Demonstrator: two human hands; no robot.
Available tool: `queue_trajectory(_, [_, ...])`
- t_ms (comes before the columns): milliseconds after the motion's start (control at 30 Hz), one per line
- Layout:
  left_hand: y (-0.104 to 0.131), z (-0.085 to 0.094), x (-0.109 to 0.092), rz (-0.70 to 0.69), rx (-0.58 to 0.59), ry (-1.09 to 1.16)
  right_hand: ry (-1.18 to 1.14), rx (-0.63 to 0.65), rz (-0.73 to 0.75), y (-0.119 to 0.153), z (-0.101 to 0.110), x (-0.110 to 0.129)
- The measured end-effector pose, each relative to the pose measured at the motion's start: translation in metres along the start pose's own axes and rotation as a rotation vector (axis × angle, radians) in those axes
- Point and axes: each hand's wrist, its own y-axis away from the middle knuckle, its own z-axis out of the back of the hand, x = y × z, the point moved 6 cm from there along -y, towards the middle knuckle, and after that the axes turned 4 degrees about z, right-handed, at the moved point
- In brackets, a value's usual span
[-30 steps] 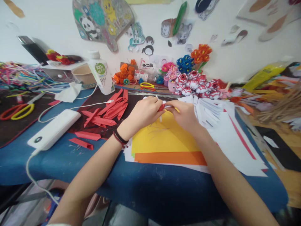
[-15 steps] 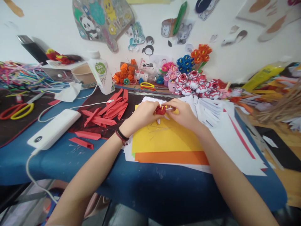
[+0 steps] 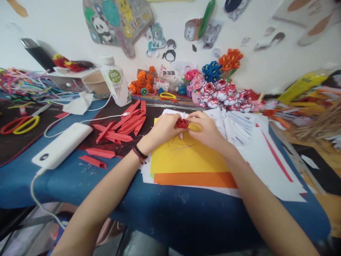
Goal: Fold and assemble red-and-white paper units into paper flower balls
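Observation:
Between my hands is a small red paper flower with white pieces showing above and below it. My left hand pinches its left side, and a dark bracelet circles that wrist. From the right, the fingertips of my right hand close on the flower's other edge. Both hands are over a yellow paper sheet, which lies on an orange sheet and white paper. Folded red paper strips lie in a loose heap to the left. Finished-looking red and white paper flowers are bunched behind my right hand.
A white power bank with cables lies at left, near scissors and a white bottle. Folded white paper pieces and white sheets spread at right. Yellow-handled scissors lie at the back by orange flowers.
My right fingers have come in closer against the red flower, and its white pieces now stand more upright. The view has shifted slightly; my left hand still holds the flower.

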Motion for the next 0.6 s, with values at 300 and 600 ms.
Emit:
queue_trajectory(300, [0.0003,-0.001,-0.0036,0.001,0.029,-0.062,0.018,-0.056,0.059,-0.0007,0.0059,0.0082])
queue_trajectory(600, [-0.0005,-0.0027,-0.004,-0.011,0.022,-0.082,0.029,-0.035,-0.02,-0.0015,0.0023,0.0043])
